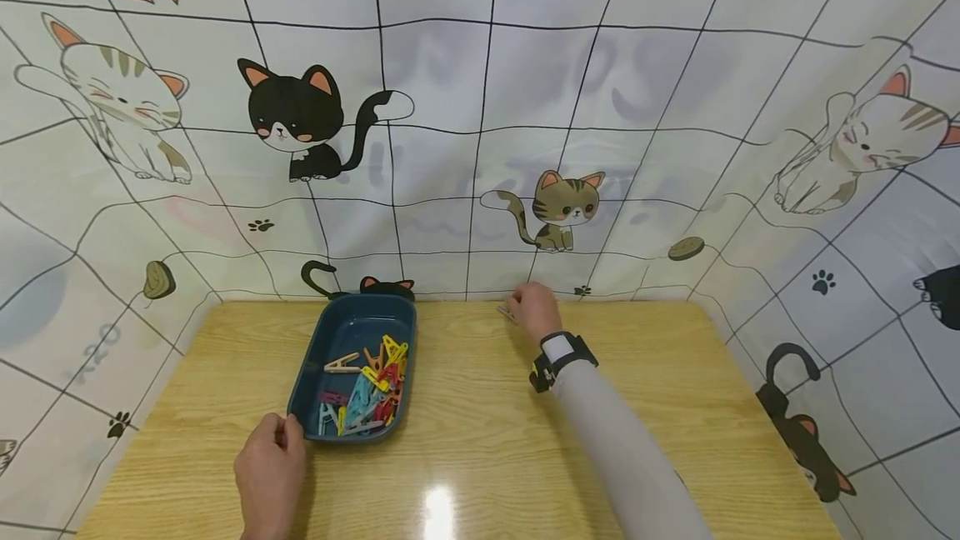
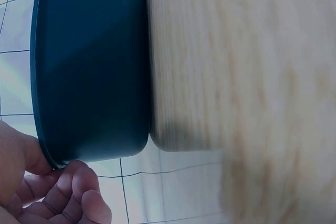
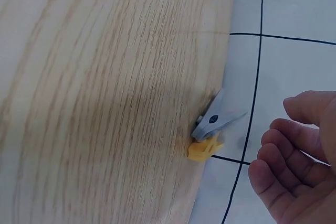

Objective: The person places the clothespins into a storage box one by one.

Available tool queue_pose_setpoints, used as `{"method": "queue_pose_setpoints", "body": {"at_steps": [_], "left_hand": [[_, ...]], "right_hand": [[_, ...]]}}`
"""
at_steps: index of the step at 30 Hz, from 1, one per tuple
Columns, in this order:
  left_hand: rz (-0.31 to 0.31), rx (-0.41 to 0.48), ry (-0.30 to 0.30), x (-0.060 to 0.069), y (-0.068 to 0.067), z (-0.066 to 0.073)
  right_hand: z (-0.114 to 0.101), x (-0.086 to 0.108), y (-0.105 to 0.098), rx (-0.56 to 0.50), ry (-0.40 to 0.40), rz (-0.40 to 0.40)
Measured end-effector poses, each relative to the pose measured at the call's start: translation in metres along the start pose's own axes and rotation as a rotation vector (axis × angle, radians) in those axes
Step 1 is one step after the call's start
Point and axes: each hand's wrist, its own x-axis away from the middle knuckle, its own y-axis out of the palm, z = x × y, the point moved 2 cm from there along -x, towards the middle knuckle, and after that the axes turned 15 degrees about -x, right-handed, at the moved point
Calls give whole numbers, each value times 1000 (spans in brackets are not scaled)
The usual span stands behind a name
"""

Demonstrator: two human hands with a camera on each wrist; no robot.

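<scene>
My left hand (image 1: pixel 270 465) pinches the near left corner of a blue plastic tray (image 1: pixel 358 317) between thumb and fingers; the left wrist view shows the rim caught there. Inside the tray lies a pile of coloured clothespins (image 1: pixel 384 380), red, yellow, light blue and other colours. At the back edge of the table, my right hand (image 1: pixel 534 311) is beside a grey clothespin (image 3: pixel 215 120). A yellow-orange clothespin (image 3: pixel 203 149) touches it, partly hidden underneath. In the right wrist view the fingers are loosely curled, apart from both clothespins, with nothing in them.
The light wood table (image 1: pixel 465 407) meets a cloth wall (image 1: pixel 435 165) printed with cats and grid lines. Similar cloth rises on the left and right sides. The tray stands left of the middle, near the back edge.
</scene>
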Motion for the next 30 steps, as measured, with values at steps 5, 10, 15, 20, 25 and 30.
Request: {"method": "queue_pose_setpoints", "body": {"at_steps": [5,10,15,20,25,30], "left_hand": [[-24,-12,-29,0,0,-1],[-63,-25,-61,-1,1,-2],[-59,-26,-56,-1,1,-1],[-56,-25,-55,-1,1,-1],[-51,-29,-48,-1,1,-1],[-47,-24,-39,-1,1,-1]], "right_hand": [[0,-10,8,78,12,-18],[2,-15,15,91,51,-7],[5,-19,21,157,39,17],[4,-21,24,201,16,34],[5,-22,27,209,49,34],[4,-23,31,233,70,33]]}}
